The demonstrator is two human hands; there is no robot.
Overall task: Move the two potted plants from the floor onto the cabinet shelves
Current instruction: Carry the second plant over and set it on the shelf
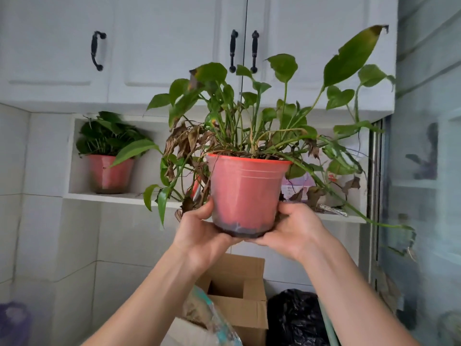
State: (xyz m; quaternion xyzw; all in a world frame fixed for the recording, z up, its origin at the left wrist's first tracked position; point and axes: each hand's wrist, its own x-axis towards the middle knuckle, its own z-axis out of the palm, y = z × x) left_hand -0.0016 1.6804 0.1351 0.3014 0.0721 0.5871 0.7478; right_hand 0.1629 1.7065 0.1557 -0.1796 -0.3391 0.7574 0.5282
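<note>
I hold a red plastic pot (245, 193) with a leggy green plant, some leaves brown and dry, up in front of the open cabinet shelf (119, 197). My left hand (199, 229) cups the pot's lower left side and my right hand (298, 231) its lower right side and base. The pot hangs in the air at about shelf height, in front of the shelf's middle. A second potted plant (109, 172), bushy and dark green in a similar red pot, stands upright at the left end of the shelf.
White upper cabinet doors with black handles (233, 51) hang above the shelf. A pale package (296, 187) and dry leaves lie on the shelf's right part. Below are an open cardboard box (239, 303), a black plastic bag (295, 318) and a glass door frame (374, 196) at right.
</note>
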